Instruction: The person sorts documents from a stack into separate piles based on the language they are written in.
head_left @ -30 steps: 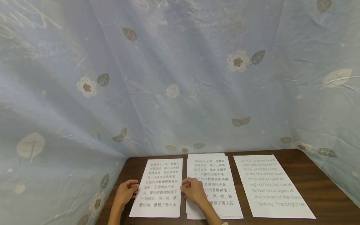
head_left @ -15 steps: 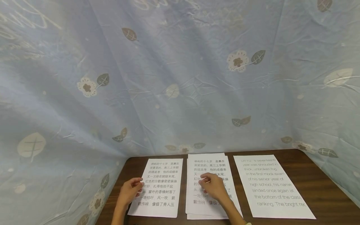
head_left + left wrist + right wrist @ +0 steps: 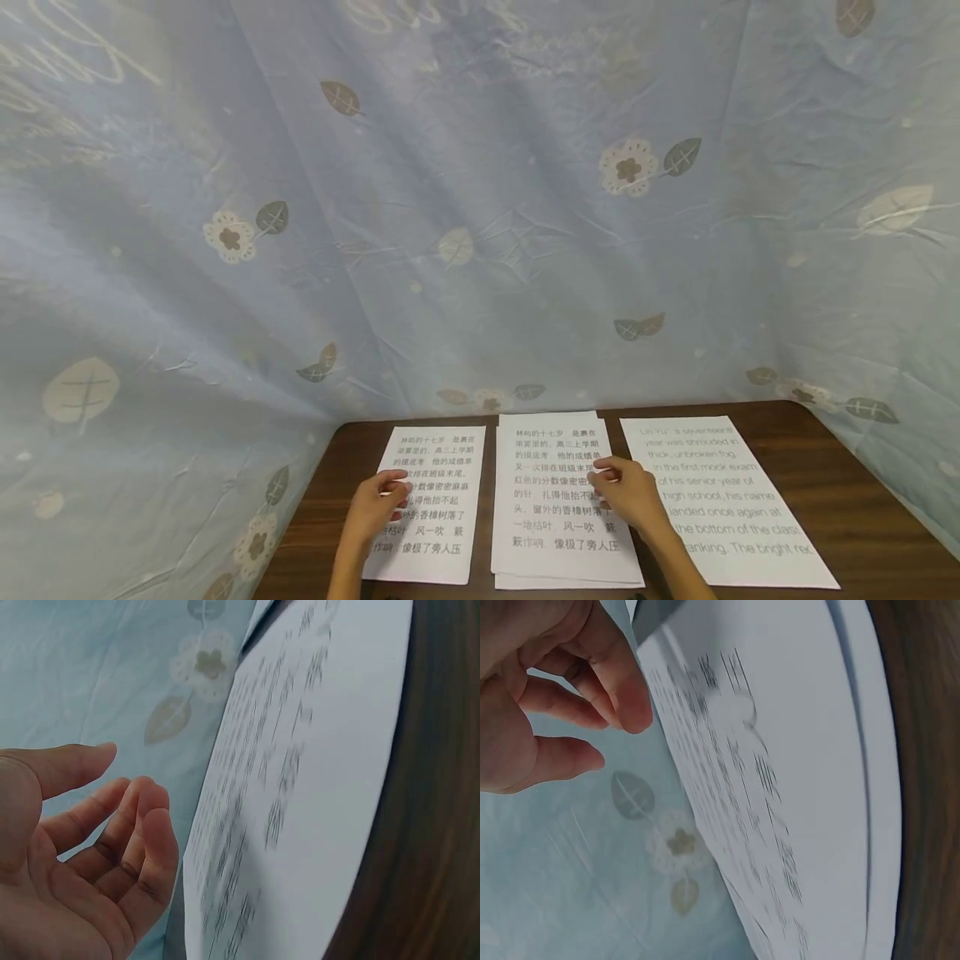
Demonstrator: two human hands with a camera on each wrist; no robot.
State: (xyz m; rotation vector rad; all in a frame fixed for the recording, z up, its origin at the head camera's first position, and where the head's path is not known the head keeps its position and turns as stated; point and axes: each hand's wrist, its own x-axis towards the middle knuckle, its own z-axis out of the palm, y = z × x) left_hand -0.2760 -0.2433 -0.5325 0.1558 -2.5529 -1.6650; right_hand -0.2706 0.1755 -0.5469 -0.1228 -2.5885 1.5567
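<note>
My left hand (image 3: 378, 504) hovers over the left side of a white sheet (image 3: 438, 542) printed with Chinese text. In the left wrist view its fingers (image 3: 154, 847) are loosely bent, thumb apart, with nothing between them. My right hand (image 3: 630, 492) is over the right edge of the middle stack of printed sheets (image 3: 555, 533). Its thumb and fingers (image 3: 626, 690) stand apart in the right wrist view and hold nothing. The stack's top sheet also bears Chinese text, with the edge of another sheet showing below it.
To the right lies a sheet with English text (image 3: 727, 500), partly covered by my right forearm. All the papers rest on a dark brown wooden table (image 3: 847, 492). A pale blue curtain (image 3: 480, 333) with leaves and flowers hangs behind and at the sides.
My right hand has moved right, from the gap between the left sheet and the stack to the stack's right edge. The left hand has shifted right, over the left sheet.
</note>
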